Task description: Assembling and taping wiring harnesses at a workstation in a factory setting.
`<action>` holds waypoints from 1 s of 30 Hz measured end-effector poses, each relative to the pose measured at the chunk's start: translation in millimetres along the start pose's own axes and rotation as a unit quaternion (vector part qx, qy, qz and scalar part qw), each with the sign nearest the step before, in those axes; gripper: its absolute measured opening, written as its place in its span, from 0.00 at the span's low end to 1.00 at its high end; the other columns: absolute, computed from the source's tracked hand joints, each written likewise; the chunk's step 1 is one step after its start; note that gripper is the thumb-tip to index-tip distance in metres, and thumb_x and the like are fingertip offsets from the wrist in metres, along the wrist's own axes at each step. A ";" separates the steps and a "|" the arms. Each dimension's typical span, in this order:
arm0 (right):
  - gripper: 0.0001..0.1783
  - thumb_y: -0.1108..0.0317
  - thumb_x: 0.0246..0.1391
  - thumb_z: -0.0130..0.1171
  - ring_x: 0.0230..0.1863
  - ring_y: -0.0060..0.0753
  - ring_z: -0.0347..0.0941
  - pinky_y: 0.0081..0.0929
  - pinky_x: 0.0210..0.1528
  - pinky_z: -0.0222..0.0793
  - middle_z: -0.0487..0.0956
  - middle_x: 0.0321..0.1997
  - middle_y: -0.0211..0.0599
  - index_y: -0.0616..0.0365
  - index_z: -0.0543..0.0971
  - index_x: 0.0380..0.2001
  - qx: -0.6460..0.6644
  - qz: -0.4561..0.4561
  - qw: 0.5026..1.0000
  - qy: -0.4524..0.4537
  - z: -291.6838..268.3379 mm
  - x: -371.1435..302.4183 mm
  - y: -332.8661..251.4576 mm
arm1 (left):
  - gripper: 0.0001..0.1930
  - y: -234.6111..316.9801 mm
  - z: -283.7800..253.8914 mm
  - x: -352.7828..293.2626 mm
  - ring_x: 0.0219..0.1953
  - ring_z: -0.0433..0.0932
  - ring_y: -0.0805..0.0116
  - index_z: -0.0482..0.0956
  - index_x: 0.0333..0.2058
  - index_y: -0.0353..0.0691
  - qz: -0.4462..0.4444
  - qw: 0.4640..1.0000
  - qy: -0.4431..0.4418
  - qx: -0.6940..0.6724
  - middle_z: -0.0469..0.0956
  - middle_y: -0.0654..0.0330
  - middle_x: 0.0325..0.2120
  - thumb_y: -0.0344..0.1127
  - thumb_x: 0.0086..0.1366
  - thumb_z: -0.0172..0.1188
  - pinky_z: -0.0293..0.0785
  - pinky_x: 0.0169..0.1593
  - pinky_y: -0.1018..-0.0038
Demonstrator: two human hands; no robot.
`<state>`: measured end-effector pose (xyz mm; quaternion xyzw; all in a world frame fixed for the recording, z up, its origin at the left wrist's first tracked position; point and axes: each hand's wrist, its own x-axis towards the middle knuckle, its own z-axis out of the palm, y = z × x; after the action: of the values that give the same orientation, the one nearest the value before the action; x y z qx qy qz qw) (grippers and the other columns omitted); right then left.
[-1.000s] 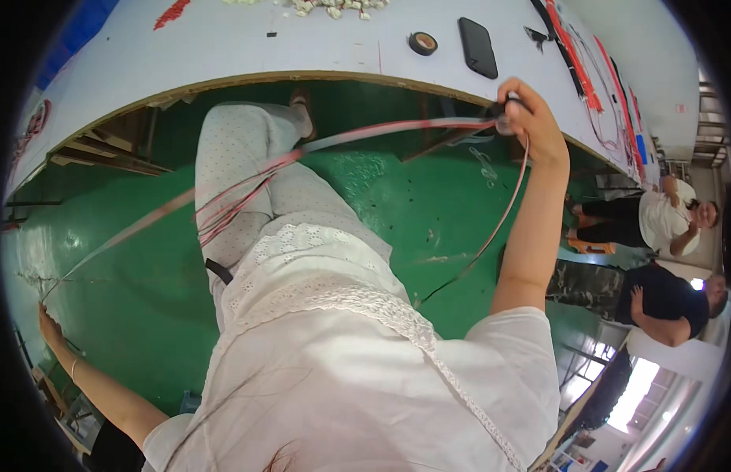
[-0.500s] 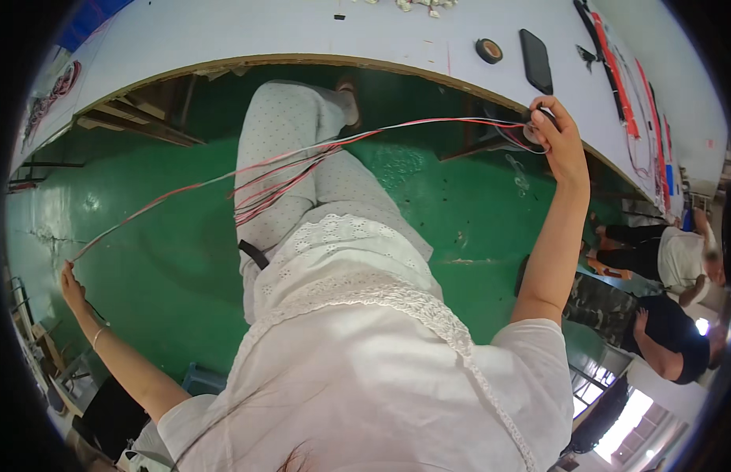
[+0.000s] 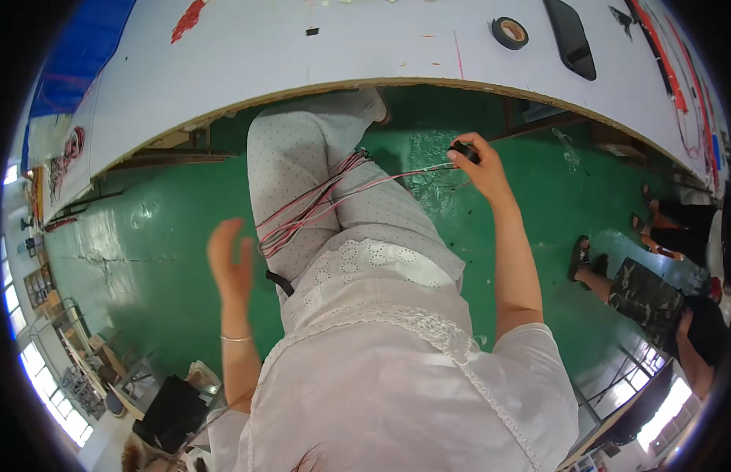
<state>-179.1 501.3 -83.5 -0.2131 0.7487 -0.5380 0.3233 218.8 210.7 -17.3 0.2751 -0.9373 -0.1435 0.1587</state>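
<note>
A bundle of thin red, white and black wires (image 3: 306,206) lies across my thighs. One strand runs from it to the right, up to my right hand (image 3: 485,167). In that hand's closed fingers is a small black roll (image 3: 463,152) that looks like tape, with the strand's end beside it. Whether the strand is stuck to the roll, I cannot tell. My left hand (image 3: 230,261) is raised left of my lap, blurred by motion, its thumb apart from the fingers. No object shows in it, and it does not touch the wires.
Ahead is a white table (image 3: 247,67) with a curved-looking edge. On it lie a tape roll (image 3: 509,33), a black phone (image 3: 571,39), red strips (image 3: 663,63) and more wires (image 3: 68,153). A blue sheet (image 3: 82,55) is at far left. Other people sit at right.
My left hand has let go of the stretched strand and come in toward my lap. My right hand has moved left, away from the table edge, with the roll. The strand now rests on my thighs.
</note>
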 end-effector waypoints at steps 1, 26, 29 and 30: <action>0.14 0.67 0.53 0.67 0.31 0.14 0.72 0.16 0.32 0.66 0.78 0.33 0.28 0.56 0.76 0.41 0.008 0.002 1.000 0.003 4.4 9.5 14.9 | 0.16 34.9 8.9 17.0 0.55 0.72 0.52 0.77 0.50 0.39 0.031 0.998 -0.029 -0.037 0.77 0.55 0.49 0.33 0.63 0.59 0.64 0.60 0.61; 0.15 0.79 0.60 0.54 0.46 0.35 0.74 0.26 0.49 0.68 0.78 0.43 0.40 0.59 0.79 0.49 -0.372 -0.349 0.828 0.233 -63.1 79.6 -254.0 | 0.09 63.1 -50.1 332.3 0.33 0.75 0.63 0.82 0.39 0.42 0.088 0.983 0.098 -0.131 0.80 0.60 0.32 0.28 0.58 0.63 0.72 0.37 0.70; 0.15 0.77 0.58 0.57 0.45 0.33 0.75 0.26 0.45 0.69 0.79 0.43 0.37 0.55 0.80 0.49 -0.397 -0.314 0.833 0.223 -74.2 99.9 -258.1 | 0.07 81.8 -26.7 357.0 0.35 0.75 0.60 0.82 0.37 0.43 0.194 0.968 0.056 -0.149 0.78 0.60 0.29 0.31 0.58 0.64 0.71 0.41 0.67; 0.15 0.77 0.58 0.58 0.45 0.31 0.75 0.26 0.44 0.69 0.80 0.43 0.35 0.54 0.81 0.48 -0.412 -0.315 0.830 0.205 -75.2 108.2 -258.0 | 0.08 82.1 -15.3 366.3 0.36 0.75 0.61 0.82 0.38 0.42 0.176 0.969 0.024 -0.171 0.78 0.60 0.30 0.34 0.59 0.64 0.71 0.41 0.68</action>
<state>-315.9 394.2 148.4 -0.4360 0.8423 -0.2833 -0.1422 -106.5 68.6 105.8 0.0786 -0.9284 -0.2644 0.2488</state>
